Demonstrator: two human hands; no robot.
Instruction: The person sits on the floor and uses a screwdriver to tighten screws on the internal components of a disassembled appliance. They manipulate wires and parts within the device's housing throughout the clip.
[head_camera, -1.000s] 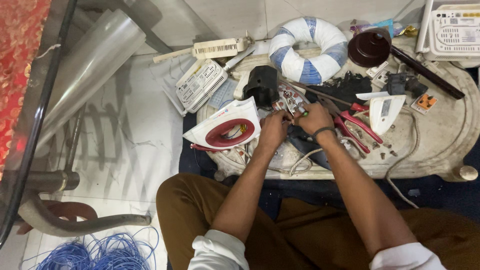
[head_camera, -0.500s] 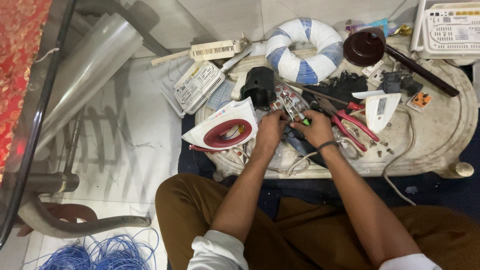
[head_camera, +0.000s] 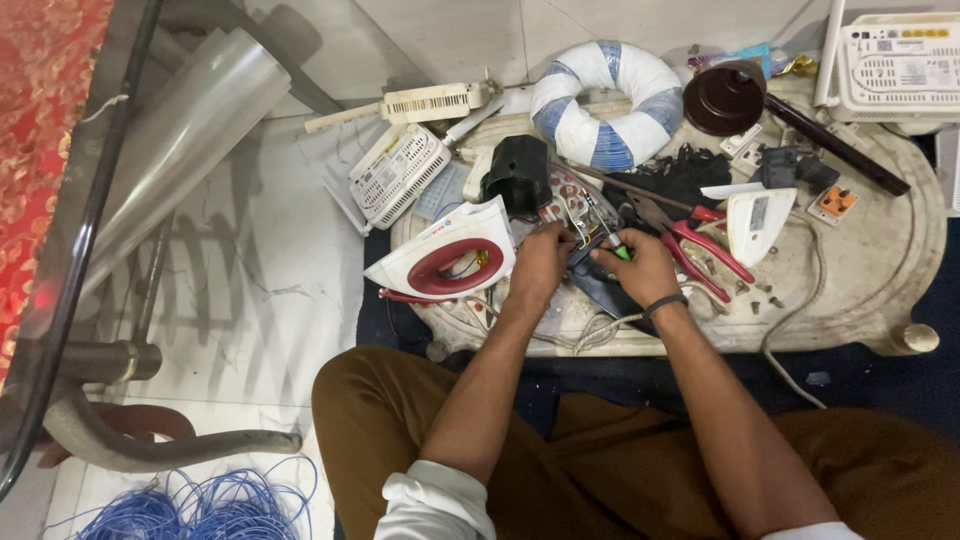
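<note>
Left hand (head_camera: 540, 262): grip pressed onto the opened metal iron base (head_camera: 572, 205), which lies on the low oval bench (head_camera: 880, 270) between the white-and-red iron cover (head_camera: 445, 262) and the red-handled pliers (head_camera: 700, 245). Right hand (head_camera: 640, 265): grip pinching a green-handled screwdriver (head_camera: 615, 245), tip on the base. Nearby: blue-and-white ring (head_camera: 605, 105), black housing (head_camera: 517, 172), white router (head_camera: 405, 172).

The worktop (head_camera: 880, 270) lies bare at its right end — room to pass. Around the hands it is crowded: iron shell (head_camera: 445, 262) left, red pliers (head_camera: 700, 245) right, black housing (head_camera: 517, 172) beyond.
</note>
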